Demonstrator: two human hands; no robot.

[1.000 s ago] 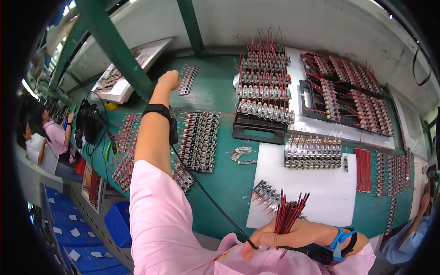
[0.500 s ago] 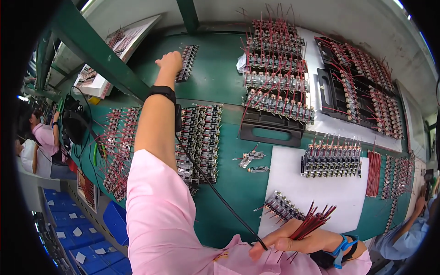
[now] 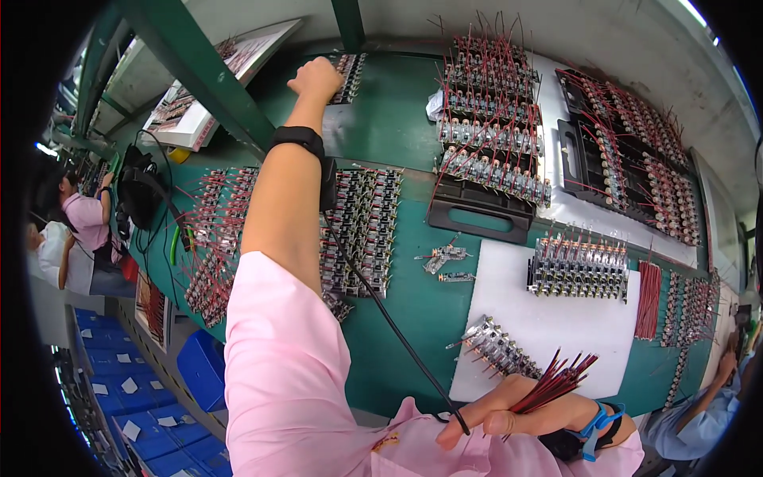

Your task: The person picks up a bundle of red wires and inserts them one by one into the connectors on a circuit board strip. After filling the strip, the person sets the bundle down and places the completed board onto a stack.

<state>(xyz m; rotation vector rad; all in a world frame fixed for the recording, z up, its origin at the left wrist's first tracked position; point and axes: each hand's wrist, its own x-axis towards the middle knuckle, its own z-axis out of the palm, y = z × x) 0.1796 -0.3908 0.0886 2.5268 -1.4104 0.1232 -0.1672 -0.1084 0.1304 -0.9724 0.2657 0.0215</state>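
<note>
My left hand (image 3: 316,78) is stretched far out over the green bench, closed on a row of small wired components (image 3: 346,73) near the back edge. A black wrist strap (image 3: 300,137) with a black cord (image 3: 381,306) runs from that arm back toward my body. Close to my chest, my right hand (image 3: 517,413) grips a bundle of thin red wires (image 3: 556,380), tips fanned up and right. A short block of wired components (image 3: 497,347) lies on the white mat (image 3: 556,318) just above that hand.
Rows of wired components (image 3: 362,226) lie beside my left arm. A black tray (image 3: 477,215) carries stacked rows. More rows fill trays at the right (image 3: 628,159). A green frame post (image 3: 199,71) crosses the upper left. Blue bins (image 3: 119,389) stand below; other people work at the left (image 3: 83,222) and lower right (image 3: 699,413).
My left arm has reached farther toward the back of the bench onto the component row. My right hand with the red wires has dropped lower and tilted them to the right.
</note>
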